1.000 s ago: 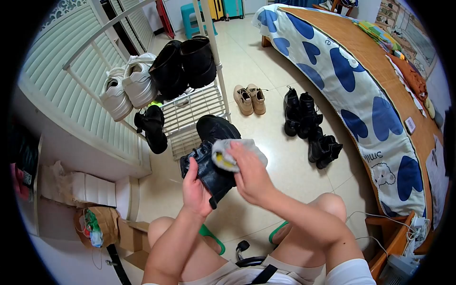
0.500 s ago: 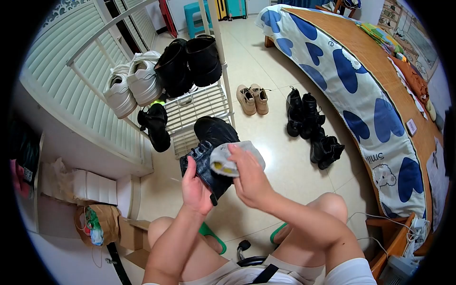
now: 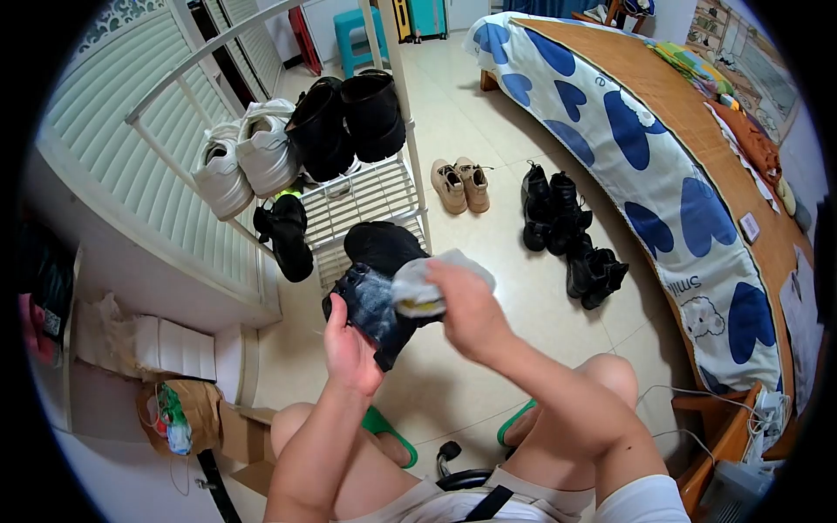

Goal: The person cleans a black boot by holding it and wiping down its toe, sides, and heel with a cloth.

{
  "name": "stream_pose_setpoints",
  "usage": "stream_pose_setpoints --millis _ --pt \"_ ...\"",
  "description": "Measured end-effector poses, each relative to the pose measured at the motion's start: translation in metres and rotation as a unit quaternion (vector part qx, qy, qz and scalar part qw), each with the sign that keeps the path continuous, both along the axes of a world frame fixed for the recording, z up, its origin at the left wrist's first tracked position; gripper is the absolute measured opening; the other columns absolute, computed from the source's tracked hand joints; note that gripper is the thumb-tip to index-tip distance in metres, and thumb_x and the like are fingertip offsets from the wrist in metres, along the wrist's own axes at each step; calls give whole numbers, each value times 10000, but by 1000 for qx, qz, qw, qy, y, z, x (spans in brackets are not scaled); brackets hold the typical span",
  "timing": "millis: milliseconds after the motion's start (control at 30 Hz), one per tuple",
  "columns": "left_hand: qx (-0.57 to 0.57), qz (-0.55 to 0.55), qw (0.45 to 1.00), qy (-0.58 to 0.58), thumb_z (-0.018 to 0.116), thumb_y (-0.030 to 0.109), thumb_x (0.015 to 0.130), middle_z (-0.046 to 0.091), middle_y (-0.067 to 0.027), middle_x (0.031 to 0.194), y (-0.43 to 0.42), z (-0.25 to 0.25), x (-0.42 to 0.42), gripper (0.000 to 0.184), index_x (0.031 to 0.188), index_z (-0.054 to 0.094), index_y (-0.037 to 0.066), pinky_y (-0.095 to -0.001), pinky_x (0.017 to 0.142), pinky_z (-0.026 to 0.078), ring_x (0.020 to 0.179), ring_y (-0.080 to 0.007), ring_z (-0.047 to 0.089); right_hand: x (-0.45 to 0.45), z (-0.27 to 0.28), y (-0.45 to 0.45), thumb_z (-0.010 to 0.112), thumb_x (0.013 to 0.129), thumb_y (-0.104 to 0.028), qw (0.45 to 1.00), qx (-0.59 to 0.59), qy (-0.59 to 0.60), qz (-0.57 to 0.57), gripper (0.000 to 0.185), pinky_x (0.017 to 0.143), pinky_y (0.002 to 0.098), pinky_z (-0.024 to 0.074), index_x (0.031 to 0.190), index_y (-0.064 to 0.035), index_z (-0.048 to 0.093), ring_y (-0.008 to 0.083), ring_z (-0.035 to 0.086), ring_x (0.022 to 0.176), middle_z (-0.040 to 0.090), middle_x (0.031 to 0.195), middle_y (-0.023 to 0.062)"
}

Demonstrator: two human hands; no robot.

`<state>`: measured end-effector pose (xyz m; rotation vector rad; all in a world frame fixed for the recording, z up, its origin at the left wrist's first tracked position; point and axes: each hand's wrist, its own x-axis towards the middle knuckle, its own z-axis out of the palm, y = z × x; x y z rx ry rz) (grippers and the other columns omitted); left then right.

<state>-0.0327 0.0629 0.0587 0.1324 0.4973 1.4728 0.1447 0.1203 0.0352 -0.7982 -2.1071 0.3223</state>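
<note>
My left hand (image 3: 353, 356) grips a black lace-up boot (image 3: 373, 303) from below and the left, thumb along its side. The boot is tilted, with its sole end pointing away from me. A pale bluish smear shows on the leather of its upper. My right hand (image 3: 472, 315) is closed on a grey cloth (image 3: 413, 291) with a yellow patch on its underside. The cloth lies against the right side of the boot, partly hidden by my fingers and blurred.
A white shoe rack (image 3: 362, 196) ahead carries white sneakers (image 3: 267, 150) and black boots (image 3: 373, 115). Beige shoes (image 3: 460, 186) and several black boots (image 3: 558, 209) stand on the floor. The bed (image 3: 689, 174) is on the right, a paper bag (image 3: 199, 410) at lower left.
My right hand and the cloth have shifted slightly right across the boot. The boot has dropped a little and moved left, and the pale smear on it is now more exposed.
</note>
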Motion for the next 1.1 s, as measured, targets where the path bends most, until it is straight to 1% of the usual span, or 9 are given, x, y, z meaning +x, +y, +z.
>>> stream_pose_setpoints --millis 167,333,533,700,800,867,900,933,1100 --pt "-11 -19 1000 4 287 464 1024 509 -178 1359 -12 8 -13 582 1375 417 19 -475 1043 426 1219 -344 526 26 29 2 488 724 83 967 -220 119 -52 448 902 449 461 1163 -7 483 415 554 1016 567 1086 220" --pt "-12 -25 999 17 291 485 1018 510 -170 1362 -22 4 -19 601 1376 421 20 -468 1061 402 1229 -327 517 19 38 -24 660 693 -21 994 -60 -21 91 532 957 425 410 1198 -51 498 335 534 1117 559 1215 159" --pt "3 -50 998 -31 303 463 1022 518 -168 1358 -28 0 -21 580 1359 444 13 -467 1075 380 1218 -334 524 12 27 -30 785 599 -117 996 -5 -90 -4 659 897 401 427 1198 -74 515 292 546 1107 570 1220 122" --pt "-1 -63 998 -4 316 501 1008 517 -162 1362 -24 3 -23 619 1372 426 12 -428 1073 392 1235 -309 515 14 26 -19 752 585 -75 996 34 -84 0 458 756 375 427 1013 -99 591 246 592 910 644 968 52" --pt "112 -193 975 -21 338 484 1015 570 -151 1284 -17 4 -33 606 1370 422 0 -361 1007 454 1176 -252 561 23 27 -15 712 606 -49 996 -25 -89 5 329 716 361 415 917 -102 617 232 587 808 633 817 43" --pt "38 -135 940 311 477 386 998 608 -109 1200 -20 18 -24 517 1321 466 -17 -280 926 481 1073 -161 599 29 31 -13 680 632 -37 995 -57 -82 11 268 727 355 414 889 -107 645 235 588 783 623 764 56" --pt "16 -136 866 481 588 277 954 611 -66 1139 -23 18 -21 446 1266 509 -31 -244 876 473 1005 -98 586 33 31 -12 673 639 -37 991 -87 -99 27 264 737 358 414 893 -106 651 239 590 787 624 767 59" --pt "100 -188 839 500 652 267 917 626 -39 1046 -24 28 -16 431 1205 558 -40 -237 823 462 923 -78 564 36 31 -11 667 646 -36 985 -117 -117 43 261 746 362 414 897 -106 657 244 592 791 626 771 62" --pt "46 -314 718 620 621 352 934 629 10 894 -15 18 -14 405 1115 638 -10 -240 718 427 777 -73 506 43 33 -9 700 649 -29 971 -160 -163 75 270 784 338 395 908 -100 674 224 593 798 623 766 48"
